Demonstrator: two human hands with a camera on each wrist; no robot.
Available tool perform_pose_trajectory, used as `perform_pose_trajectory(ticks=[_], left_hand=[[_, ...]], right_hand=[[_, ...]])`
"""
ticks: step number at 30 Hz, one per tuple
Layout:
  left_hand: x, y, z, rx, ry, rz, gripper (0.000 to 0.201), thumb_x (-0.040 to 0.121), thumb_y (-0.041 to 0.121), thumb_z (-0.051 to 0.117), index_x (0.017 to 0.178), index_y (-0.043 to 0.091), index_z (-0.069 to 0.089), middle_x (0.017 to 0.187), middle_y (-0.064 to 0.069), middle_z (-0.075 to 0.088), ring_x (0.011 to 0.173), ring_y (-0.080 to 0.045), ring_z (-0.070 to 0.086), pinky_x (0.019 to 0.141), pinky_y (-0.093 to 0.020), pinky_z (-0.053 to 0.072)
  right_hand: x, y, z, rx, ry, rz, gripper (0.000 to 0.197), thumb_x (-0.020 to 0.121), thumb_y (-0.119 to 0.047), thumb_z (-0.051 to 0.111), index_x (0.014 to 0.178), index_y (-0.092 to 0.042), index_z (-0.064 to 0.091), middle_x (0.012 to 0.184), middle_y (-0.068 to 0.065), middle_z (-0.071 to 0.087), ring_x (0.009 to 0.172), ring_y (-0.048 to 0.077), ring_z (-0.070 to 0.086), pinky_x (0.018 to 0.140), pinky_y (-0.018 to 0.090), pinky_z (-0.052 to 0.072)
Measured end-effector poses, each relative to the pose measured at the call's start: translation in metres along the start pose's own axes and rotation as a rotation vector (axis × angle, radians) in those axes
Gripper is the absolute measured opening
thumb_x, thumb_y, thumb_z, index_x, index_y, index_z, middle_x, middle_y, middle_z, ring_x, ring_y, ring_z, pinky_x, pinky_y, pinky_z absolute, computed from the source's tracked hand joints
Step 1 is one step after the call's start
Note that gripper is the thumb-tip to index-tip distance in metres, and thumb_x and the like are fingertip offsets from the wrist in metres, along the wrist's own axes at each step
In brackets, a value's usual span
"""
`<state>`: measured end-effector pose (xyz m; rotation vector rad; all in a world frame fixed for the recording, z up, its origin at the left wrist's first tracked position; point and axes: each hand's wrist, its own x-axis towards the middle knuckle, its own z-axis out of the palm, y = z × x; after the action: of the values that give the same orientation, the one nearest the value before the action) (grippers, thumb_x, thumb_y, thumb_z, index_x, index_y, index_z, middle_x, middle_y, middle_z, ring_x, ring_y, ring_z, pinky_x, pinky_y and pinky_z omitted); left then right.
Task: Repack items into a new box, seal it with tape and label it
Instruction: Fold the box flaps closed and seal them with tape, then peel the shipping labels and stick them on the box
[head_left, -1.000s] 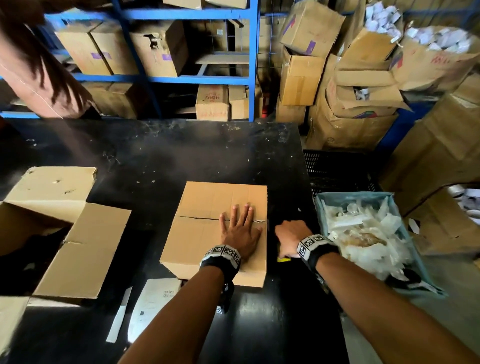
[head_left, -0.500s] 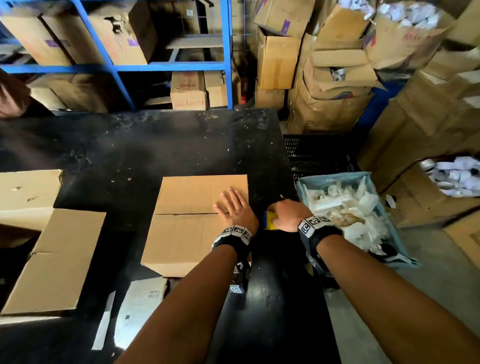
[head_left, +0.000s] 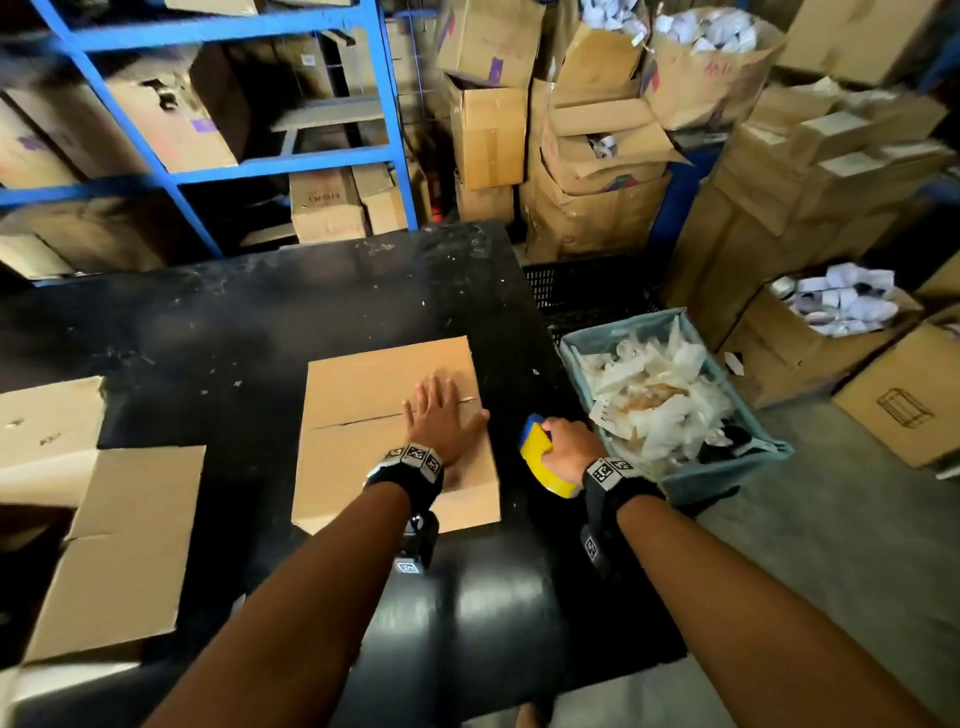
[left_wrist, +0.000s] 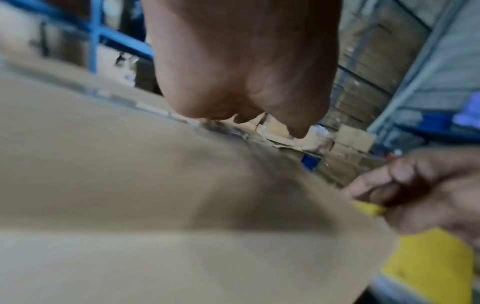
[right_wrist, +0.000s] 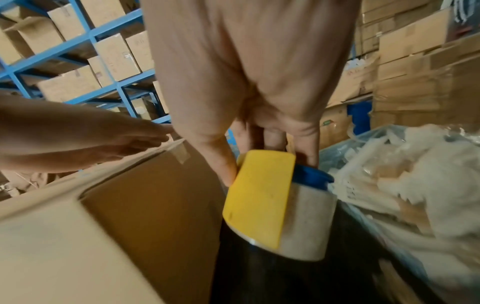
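Observation:
A closed cardboard box sits on the black table, its flaps meeting at a centre seam. My left hand lies flat on the box top near its right edge, fingers straight; the box top fills the left wrist view. Just right of the box, my right hand grips a yellow and blue tape dispenser holding a clear tape roll. In the right wrist view a short strip of tape runs over the box's top right edge.
An open empty cardboard box lies at the table's left. A blue bin of plastic-wrapped items stands right of the table. Blue shelving and stacked cartons fill the background. Paper sheets lie near the table's front left.
My right hand has lifted the dispenser away from the box's right side, so more of it shows. My left hand stays flat on the box top.

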<state>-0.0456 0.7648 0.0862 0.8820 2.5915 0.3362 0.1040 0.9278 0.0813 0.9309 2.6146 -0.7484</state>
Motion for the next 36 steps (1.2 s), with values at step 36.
perform_pose_trajectory(ticks=[36], left_hand=[[-0.104,-0.130,-0.002,0.100,0.022,0.117,0.069,0.100,0.059,0.033,0.158,0.031,0.010,0.167,0.002,-0.006,0.153,-0.028,-0.006,0.122,-0.053,0.001]], right_hand=[[-0.088,-0.112,0.089,-0.108,0.510,-0.185,0.051,0.097,-0.048,0.048,0.142,-0.024,0.044,0.150,0.020,0.036,0.133,0.042,0.036,0.098,0.057,0.041]])
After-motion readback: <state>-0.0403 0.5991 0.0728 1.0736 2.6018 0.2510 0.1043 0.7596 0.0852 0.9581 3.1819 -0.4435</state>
